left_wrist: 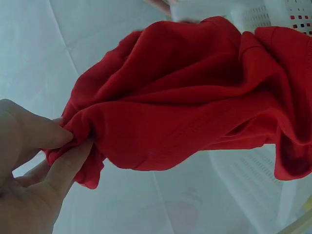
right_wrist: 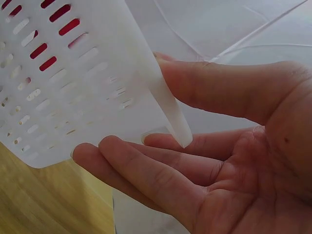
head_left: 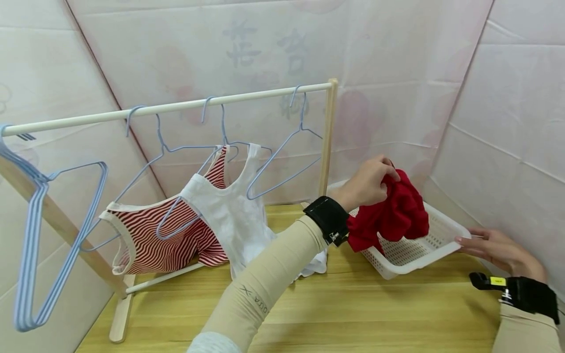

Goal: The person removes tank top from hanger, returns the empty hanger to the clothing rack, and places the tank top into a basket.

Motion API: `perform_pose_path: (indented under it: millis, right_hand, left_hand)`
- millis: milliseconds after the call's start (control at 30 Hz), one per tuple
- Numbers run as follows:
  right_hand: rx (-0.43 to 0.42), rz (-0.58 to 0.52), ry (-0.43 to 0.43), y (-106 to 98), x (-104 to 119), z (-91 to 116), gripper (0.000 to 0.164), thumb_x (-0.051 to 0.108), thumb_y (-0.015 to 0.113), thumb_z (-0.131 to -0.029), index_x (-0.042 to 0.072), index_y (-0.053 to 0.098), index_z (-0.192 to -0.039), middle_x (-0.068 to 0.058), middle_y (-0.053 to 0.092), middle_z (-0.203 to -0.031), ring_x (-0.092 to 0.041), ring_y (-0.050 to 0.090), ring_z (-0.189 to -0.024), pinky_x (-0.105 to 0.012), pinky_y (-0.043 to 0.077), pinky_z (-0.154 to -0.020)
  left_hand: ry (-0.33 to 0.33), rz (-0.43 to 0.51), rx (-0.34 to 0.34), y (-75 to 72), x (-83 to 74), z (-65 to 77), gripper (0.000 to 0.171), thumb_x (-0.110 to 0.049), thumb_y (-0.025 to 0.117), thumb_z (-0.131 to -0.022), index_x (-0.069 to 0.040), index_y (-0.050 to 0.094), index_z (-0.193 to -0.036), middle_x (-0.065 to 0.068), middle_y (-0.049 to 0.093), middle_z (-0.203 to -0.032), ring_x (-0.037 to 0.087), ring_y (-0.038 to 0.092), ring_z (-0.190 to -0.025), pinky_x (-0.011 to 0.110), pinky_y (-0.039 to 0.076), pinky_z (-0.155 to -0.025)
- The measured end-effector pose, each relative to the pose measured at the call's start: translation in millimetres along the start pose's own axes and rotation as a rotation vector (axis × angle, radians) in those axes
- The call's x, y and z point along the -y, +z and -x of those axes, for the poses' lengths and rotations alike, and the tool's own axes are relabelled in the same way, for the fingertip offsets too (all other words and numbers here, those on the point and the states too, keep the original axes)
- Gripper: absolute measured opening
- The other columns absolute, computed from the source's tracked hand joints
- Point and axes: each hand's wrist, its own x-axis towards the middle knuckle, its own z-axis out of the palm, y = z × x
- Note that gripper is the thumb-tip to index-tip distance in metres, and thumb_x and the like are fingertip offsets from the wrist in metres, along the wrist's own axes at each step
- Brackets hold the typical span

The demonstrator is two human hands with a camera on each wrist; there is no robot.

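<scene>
My left hand [head_left: 370, 181] pinches a bunched red garment [head_left: 403, 208] between thumb and fingers, above a white plastic basket [head_left: 446, 224]. In the left wrist view the cloth [left_wrist: 185, 92] hangs in folds from my fingertips [left_wrist: 73, 161]; its cut is hidden by the folds. At the basket's right end, my right hand [head_left: 503, 247] holds the rim. The right wrist view has the thumb over the rim [right_wrist: 168, 109] and the fingers under it, along the slotted wall. Red shows through several slots.
A clothes rack with a white rod [head_left: 185, 104] stands left of the basket. On blue hangers hang a red-striped tank top [head_left: 154, 235] and a white tank top [head_left: 238, 211]. One bare hanger [head_left: 282, 189] is near the right post [head_left: 328, 142]; several more hangers [head_left: 33, 260] cluster at left.
</scene>
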Motion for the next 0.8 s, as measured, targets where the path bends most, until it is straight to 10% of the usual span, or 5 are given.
perform_pose_path:
  millis: [567,800]
  right_hand:
    - [-0.021,0.060,0.034,2,1,-3,0.052,0.017,0.057,-0.106,-0.013,0.038,-0.144,0.020,0.067,-0.105,-0.001,0.071,-0.096,-0.030,0.062,-0.088]
    - [-0.012,0.024,0.027,0,-1,-3,0.029,0.016,0.057,-0.106,0.010,0.052,-0.135,0.020,0.068,-0.105,-0.002,0.072,-0.096,-0.029,0.062,-0.087]
  left_hand:
    - [-0.124,-0.034,0.183,1.3,5.4,8.0,0.046,-0.006,0.066,-0.094,-0.015,0.065,-0.139,0.001,0.060,-0.145,0.015,0.051,-0.135,0.015,0.044,-0.107]
    - [-0.116,-0.043,0.232,1.3,13.8,19.0,0.046,-0.007,0.065,-0.095,-0.012,0.064,-0.141,0.003,0.062,-0.143,0.015,0.054,-0.134,0.016,0.045,-0.107]
